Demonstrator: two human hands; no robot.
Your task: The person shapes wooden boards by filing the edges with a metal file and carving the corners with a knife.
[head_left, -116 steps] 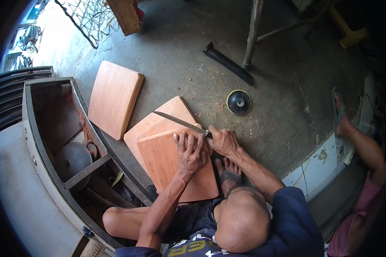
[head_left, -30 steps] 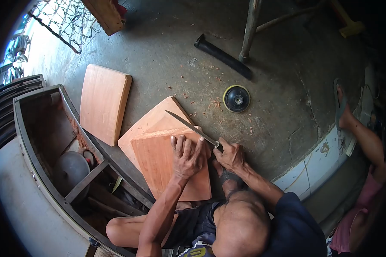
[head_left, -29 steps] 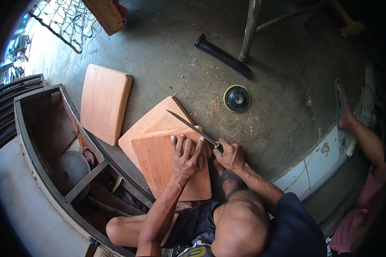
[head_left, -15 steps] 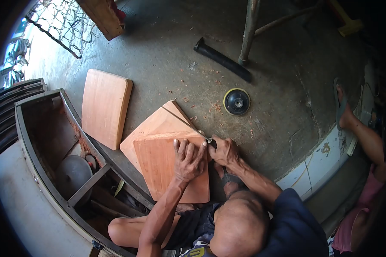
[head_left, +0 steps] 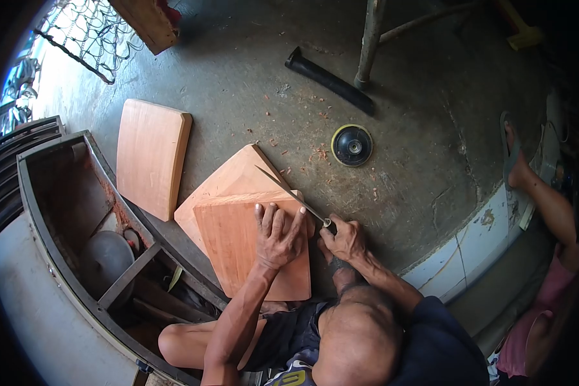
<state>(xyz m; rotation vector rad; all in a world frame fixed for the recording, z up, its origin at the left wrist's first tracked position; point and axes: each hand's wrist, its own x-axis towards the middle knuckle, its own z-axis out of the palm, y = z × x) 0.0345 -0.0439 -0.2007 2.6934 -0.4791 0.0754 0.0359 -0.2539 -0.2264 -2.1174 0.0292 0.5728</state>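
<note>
My left hand (head_left: 280, 238) lies on the upper wooden board (head_left: 228, 241), fingers spread and pressing near its bevelled far edge. This board rests at an angle over another wooden board (head_left: 219, 168), whose far corner sticks out beyond it. In my right hand (head_left: 345, 239), fingers are closed around the dark handle of a long tapered metal file (head_left: 296, 198). The file's blade slants across the upper board's far right corner, its tip pointing away to the left over the lower board. My palms and the grip's underside are hidden.
A third wooden board (head_left: 151, 157) lies on the floor at left, beside a metal frame (head_left: 128, 280) holding a grey disc (head_left: 107, 257). Beyond the boards are a round sanding pad (head_left: 352, 145), a black tube (head_left: 331, 82) and wood shavings. Another person's leg (head_left: 547, 199) is at right.
My right hand has drawn the file back toward the lower right, with its tip now nearer the upper board's corner. My left hand stays on the board. The whole view has shifted slightly.
</note>
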